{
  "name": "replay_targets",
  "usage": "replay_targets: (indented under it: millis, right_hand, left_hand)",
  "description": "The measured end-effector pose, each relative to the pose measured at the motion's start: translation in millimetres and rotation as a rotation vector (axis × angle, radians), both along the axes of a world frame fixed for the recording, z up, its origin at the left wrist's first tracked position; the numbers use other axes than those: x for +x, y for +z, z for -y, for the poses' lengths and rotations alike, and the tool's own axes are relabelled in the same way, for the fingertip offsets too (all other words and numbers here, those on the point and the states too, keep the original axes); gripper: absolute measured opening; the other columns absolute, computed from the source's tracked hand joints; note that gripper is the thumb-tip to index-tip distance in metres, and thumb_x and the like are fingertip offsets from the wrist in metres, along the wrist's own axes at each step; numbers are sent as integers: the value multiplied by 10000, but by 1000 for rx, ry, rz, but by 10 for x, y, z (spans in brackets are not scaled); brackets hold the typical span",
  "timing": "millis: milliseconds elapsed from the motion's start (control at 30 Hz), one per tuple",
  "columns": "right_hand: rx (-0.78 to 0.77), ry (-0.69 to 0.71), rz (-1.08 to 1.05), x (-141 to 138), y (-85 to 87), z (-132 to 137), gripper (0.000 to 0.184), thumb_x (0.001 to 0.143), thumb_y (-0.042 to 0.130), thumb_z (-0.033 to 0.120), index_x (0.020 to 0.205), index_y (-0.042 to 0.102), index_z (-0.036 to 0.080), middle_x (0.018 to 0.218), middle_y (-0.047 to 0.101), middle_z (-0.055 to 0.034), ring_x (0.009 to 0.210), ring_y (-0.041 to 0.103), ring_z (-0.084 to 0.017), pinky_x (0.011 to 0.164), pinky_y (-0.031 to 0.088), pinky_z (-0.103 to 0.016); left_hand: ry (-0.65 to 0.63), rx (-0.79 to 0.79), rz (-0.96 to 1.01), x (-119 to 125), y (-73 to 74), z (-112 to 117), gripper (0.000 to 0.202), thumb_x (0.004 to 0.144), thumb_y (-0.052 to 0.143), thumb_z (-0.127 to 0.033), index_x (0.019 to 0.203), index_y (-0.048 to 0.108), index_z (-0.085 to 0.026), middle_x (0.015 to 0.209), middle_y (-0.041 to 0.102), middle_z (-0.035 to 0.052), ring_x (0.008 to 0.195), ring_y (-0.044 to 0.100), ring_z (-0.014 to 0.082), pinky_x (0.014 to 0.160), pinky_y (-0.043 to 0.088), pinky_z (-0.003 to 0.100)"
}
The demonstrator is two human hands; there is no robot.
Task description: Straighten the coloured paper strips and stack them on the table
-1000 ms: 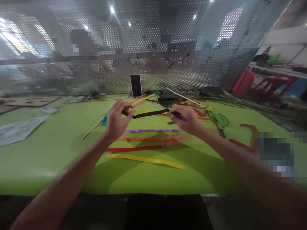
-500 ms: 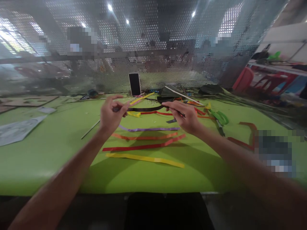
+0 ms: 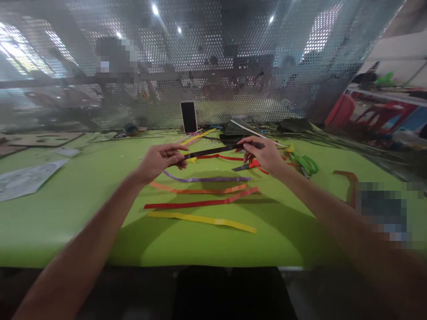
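A narrow black strip (image 3: pixel 213 152) is stretched between my hands above the table. My left hand (image 3: pixel 163 161) pinches its left end between thumb and fingers. Toward its right end, my right hand (image 3: pixel 263 153) grips it with closed fingers, and a short piece of strip sticks out past them. Below lie a purple strip (image 3: pixel 216 180), an orange strip (image 3: pixel 207 191), a red strip (image 3: pixel 190 205) and a yellow strip (image 3: pixel 200 219), roughly side by side. A dark blade with a red part (image 3: pixel 254 164) lies under my right hand, which partly covers it.
A phone (image 3: pixel 189 117) leans upright at the back against a perforated metal screen (image 3: pixel 213 89). Dark leaf-like material (image 3: pixel 242 129) and coloured scraps lie behind my hands. Green strips (image 3: pixel 308 164) are on the right, a printed sheet (image 3: pixel 30 180) on the left.
The black strip, slack and sagging before, is now pulled straight and slants up to the right. My left hand has turned and shifted slightly right; my right fingers have moved along the strip.
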State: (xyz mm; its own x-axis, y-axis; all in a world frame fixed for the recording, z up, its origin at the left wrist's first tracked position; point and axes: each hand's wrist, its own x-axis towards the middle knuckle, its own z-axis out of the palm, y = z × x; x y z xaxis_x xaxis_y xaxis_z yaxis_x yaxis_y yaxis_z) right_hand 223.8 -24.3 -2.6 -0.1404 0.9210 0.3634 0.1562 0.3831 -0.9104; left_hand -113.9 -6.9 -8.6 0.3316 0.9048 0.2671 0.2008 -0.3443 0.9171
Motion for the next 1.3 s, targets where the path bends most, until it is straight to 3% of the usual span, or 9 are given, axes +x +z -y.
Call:
replay_targets:
  millis: [133, 300, 433, 533, 633, 833, 967, 1133, 1300]
  right_hand:
    - [-191, 193, -236, 21, 54, 34, 290, 735, 848, 369, 900, 710, 174, 823, 726, -65, 620, 657, -152, 537, 537, -277]
    - [-256, 366, -245, -4, 129, 148, 300, 762, 840, 357, 962, 730, 162, 784, 722, -53, 661, 666, -152, 578, 539, -270]
    - [-252, 443, -197, 10, 126, 158, 262, 802, 810, 328, 991, 752, 156, 815, 738, -63, 708, 685, -156, 633, 549, -271]
    - [-237, 455, -247, 33, 100, 123, 230, 777, 818, 266, 976, 767, 160, 876, 749, -64, 737, 678, -147, 671, 557, -274]
    - [-205, 456, -331, 53, 92, 93, 229, 761, 812, 252, 965, 776, 156, 903, 760, -78, 753, 681, -159, 726, 562, -302]
    - [-252, 431, -360, 60, 158, 141, 316, 804, 729, 417, 963, 776, 148, 941, 761, -102, 799, 680, -199, 753, 564, -329]
    - [-244, 445, -225, 42, 173, 179, 309, 783, 787, 405, 942, 774, 140, 846, 751, -84, 776, 690, -183, 727, 554, -292]
    - [-120, 362, 95, 13, 138, 141, 253, 806, 777, 384, 861, 742, 139, 748, 723, -60, 637, 641, -140, 621, 506, -261]
    - [252, 60, 507, 32, 7, 35, 255, 888, 610, 234, 1108, 707, 149, 872, 742, -80, 721, 661, -180, 672, 499, -295]
  left_hand:
    - [-115, 138, -194, 21, -42, -34, 455, 875, 669, -422, 1236, 688, -145, 769, 725, 55, 707, 686, 179, 707, 576, 318]
    - [-47, 443, -428, 26, -99, -102, 400, 980, 469, -365, 1243, 687, -159, 783, 638, 41, 624, 569, 139, 655, 514, 282]
    - [40, 534, -544, 7, -82, -94, 451, 995, 419, -352, 1356, 613, -163, 897, 654, 67, 739, 603, 181, 787, 517, 332]
    - [66, 603, -603, 17, -60, -71, 454, 994, 390, -352, 1339, 623, -170, 1018, 677, 95, 901, 627, 234, 935, 487, 403]
    - [45, 626, -597, 43, -47, -40, 397, 983, 415, -340, 1229, 667, -158, 1054, 680, 105, 950, 631, 244, 956, 476, 410]
    - [13, 454, -385, 66, -99, -33, 224, 927, 460, -240, 1115, 567, -182, 866, 648, 35, 669, 612, 151, 680, 497, 294]
    - [19, 454, -299, 60, -146, -68, 153, 912, 424, -189, 1047, 496, -201, 849, 653, 22, 701, 594, 153, 702, 468, 296]
    - [25, 472, -328, 59, -112, -52, 260, 939, 419, -231, 1157, 551, -182, 833, 631, 16, 802, 591, 177, 807, 449, 318]
    - [86, 437, -365, 79, -83, -31, 394, 1001, 353, -408, 799, 600, -176, 790, 621, 39, 749, 561, 174, 745, 444, 297]
